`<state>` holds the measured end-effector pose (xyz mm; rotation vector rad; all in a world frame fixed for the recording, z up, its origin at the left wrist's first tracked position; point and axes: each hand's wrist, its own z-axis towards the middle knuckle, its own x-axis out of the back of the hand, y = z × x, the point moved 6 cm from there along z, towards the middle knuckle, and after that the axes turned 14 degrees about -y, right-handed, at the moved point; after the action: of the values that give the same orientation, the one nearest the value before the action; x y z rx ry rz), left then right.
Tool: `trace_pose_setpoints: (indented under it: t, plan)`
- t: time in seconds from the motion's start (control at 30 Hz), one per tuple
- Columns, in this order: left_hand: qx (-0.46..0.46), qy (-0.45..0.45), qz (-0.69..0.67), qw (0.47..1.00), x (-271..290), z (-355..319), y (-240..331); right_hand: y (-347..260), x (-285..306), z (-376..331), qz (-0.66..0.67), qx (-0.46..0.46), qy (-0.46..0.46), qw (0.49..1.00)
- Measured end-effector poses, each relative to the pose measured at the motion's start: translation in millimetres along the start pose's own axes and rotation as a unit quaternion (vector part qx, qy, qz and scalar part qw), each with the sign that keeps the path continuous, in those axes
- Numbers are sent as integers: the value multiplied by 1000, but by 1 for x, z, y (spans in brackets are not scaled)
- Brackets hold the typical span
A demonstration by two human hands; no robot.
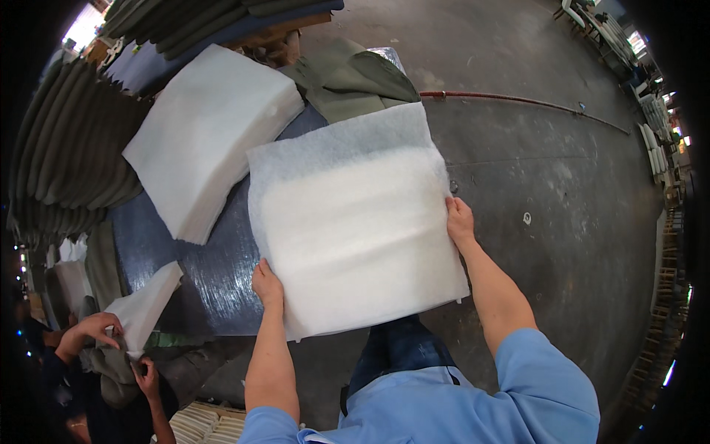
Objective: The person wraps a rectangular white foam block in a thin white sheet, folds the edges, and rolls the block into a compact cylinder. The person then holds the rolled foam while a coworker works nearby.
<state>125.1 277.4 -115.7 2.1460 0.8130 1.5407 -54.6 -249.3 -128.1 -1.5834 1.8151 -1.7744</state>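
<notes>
In front of my body is a square white cushion pad [362,229] with a sheet of fluffy white batting [347,140] on it. The thin batting sticks out past the pad's far edge. My left hand [268,284] is closed on the left side edge, and my right hand [460,220] grips the right side edge higher up. Fingers of both hands are partly hidden under the pad. Beyond its far edge lies a folded olive-green fabric cover [351,74].
A stack of white batting sheets [214,126] lies on the plastic-covered table [192,274]. Piles of dark green cushions [74,140] stand at the far left. At lower left, a co-worker's hands [96,333] hold a white pad and green fabric. A red hose or pole [510,99] crosses the floor.
</notes>
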Motion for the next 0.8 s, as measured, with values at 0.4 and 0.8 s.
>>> trace_pose_setpoints:
  t: [0.4,0.8]
  plan:
    - [128,-21,-405,905,8,-25,-35,8,9,-38,338,-156,-145,917]
    - [53,-71,-284,955,-7,-73,-46,19,11,-67,56,-28,-47,997]
